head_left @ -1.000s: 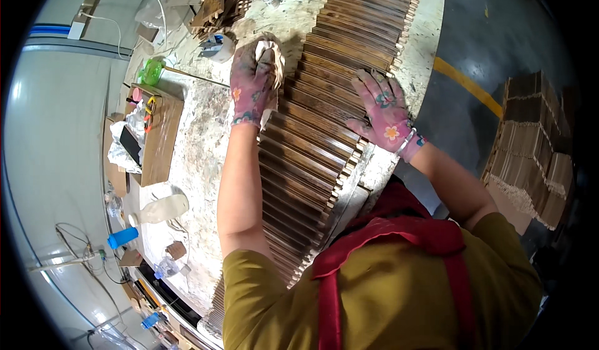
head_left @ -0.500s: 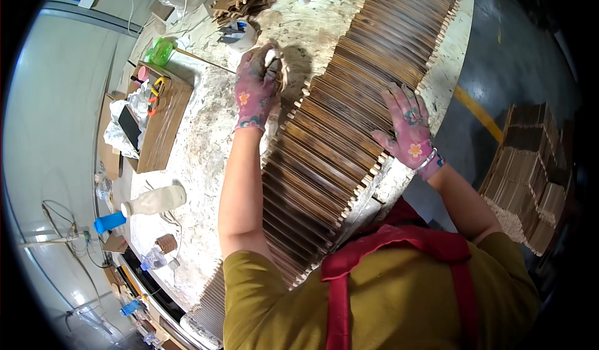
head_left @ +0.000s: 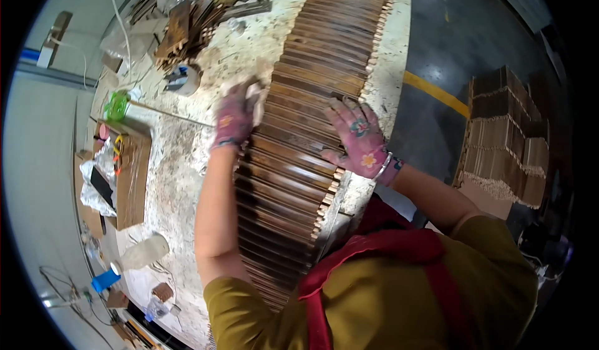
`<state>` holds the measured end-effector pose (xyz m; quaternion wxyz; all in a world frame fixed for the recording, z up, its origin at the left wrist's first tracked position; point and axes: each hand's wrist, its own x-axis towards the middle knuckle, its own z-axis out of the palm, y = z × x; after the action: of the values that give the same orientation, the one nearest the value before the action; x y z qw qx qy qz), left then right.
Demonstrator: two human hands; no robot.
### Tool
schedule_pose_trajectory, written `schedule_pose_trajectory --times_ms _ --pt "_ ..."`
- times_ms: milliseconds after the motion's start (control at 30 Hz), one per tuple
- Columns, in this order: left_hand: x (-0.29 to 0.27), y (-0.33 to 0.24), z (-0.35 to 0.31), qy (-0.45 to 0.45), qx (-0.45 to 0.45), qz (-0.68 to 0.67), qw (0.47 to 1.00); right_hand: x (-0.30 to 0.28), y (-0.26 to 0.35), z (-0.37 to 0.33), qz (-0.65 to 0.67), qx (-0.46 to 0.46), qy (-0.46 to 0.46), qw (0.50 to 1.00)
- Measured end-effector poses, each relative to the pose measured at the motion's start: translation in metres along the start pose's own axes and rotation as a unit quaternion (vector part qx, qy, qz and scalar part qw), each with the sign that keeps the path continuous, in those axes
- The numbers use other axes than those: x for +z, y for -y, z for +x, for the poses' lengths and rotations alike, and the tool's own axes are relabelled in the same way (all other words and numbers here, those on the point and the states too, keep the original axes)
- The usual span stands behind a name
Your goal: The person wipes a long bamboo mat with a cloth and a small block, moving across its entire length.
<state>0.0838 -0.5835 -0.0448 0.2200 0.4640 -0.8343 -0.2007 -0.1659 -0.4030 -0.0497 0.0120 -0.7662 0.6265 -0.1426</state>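
Observation:
A long row of dark brown wooden slats, with pale pegged ends, runs side by side along the table. My right hand, in a pink flowered glove, lies with its fingers spread on the slats near their right edge. Beside the row's left edge is my left hand, in a matching glove stained at the fingers. It is blurred, its fingers bent around a whitish wad of cloth, which is mostly hidden by them.
A whitish stained table holds a cardboard box, a green bottle, a tub of tools, a milky bottle and a heap of wood strips. Stacked slatted panels stand on the floor at right.
The view has turned, shifting the scene leftward. My left hand has swept closer to me beside the slats' left edge. My right hand stays flat on the slats.

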Motion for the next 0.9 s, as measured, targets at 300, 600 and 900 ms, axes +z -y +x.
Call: schedule_pose_trajectory --times_ms 300,600,900 --pt "0.016 -0.113 0.037 -0.015 0.208 0.005 0.978 -0.008 -0.015 0.004 0.063 -0.013 0.001 0.998" --pt "0.011 0.022 0.039 0.025 -0.027 0.019 0.999 0.000 -0.010 -0.003 0.091 -0.012 -0.027 0.995" --pt "-0.143 -0.085 -0.005 -0.258 -0.060 -0.267 0.926 -0.053 -0.030 0.008 0.500 0.050 -0.082 0.861"
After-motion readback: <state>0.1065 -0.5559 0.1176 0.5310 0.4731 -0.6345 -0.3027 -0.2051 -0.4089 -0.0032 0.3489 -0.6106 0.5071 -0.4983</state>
